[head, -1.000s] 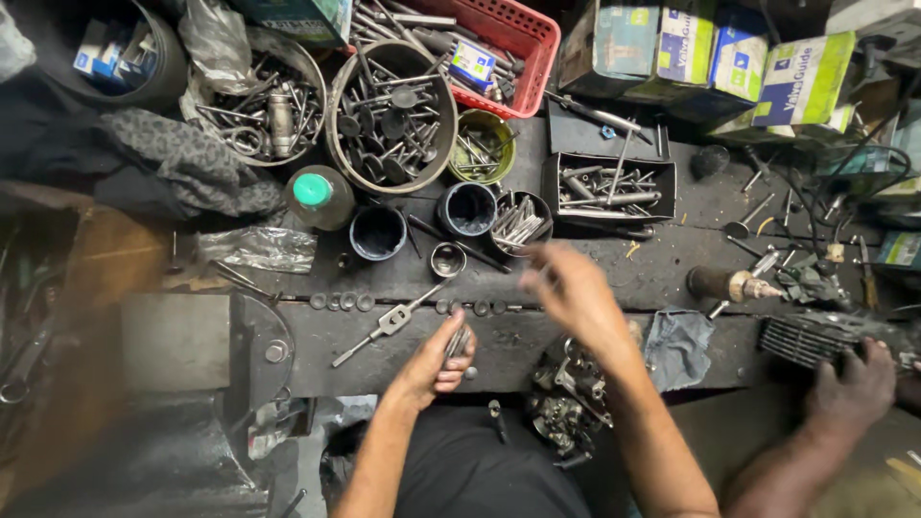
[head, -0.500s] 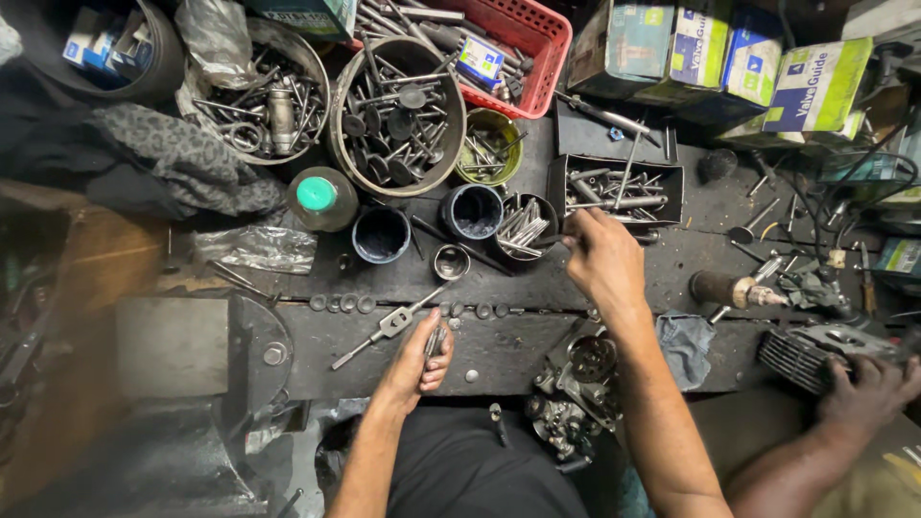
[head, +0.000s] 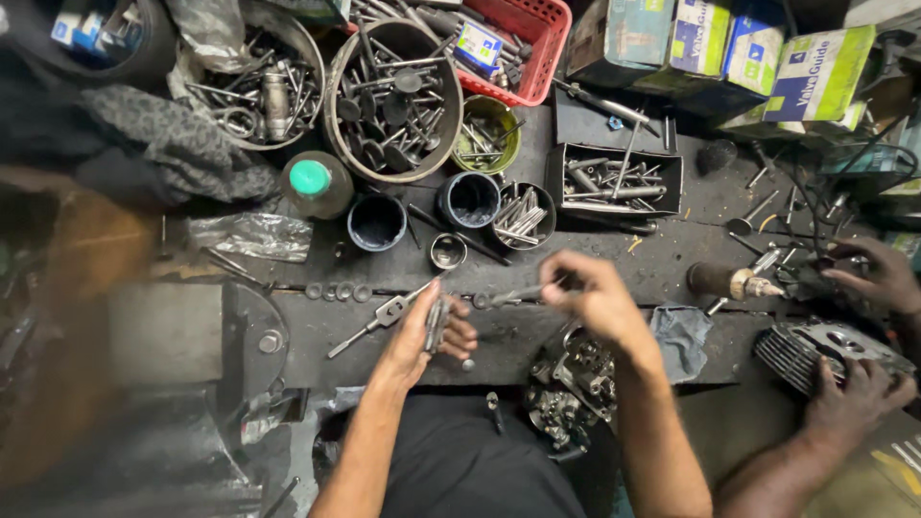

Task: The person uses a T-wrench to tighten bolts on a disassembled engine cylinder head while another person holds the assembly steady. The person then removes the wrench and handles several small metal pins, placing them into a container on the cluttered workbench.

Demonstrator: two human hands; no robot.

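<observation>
My left hand [head: 422,338] rests on the dark workbench [head: 499,336] and holds a small bundle of metal rods [head: 436,320] upright in its fingers. My right hand [head: 590,295], blurred by motion, grips a thin metal rod [head: 518,294] that points left toward the bundle. A tap wrench [head: 384,315] lies on the bench just left of my left hand. An engine part [head: 576,384] sits at the bench's front edge below my right wrist.
Round tubs of valves and rods [head: 393,96], a green-capped bottle [head: 315,184], dark cups [head: 376,223], a black tray of bolts [head: 614,178], a red basket [head: 508,38] and cardboard boxes [head: 748,58] line the back. Another person's hands [head: 863,384] hold a finned cylinder [head: 815,347] at right.
My right hand has drawn back from the black tray of bolts toward my left hand, bringing a thin rod. My left hand has stayed put with its bundle.
</observation>
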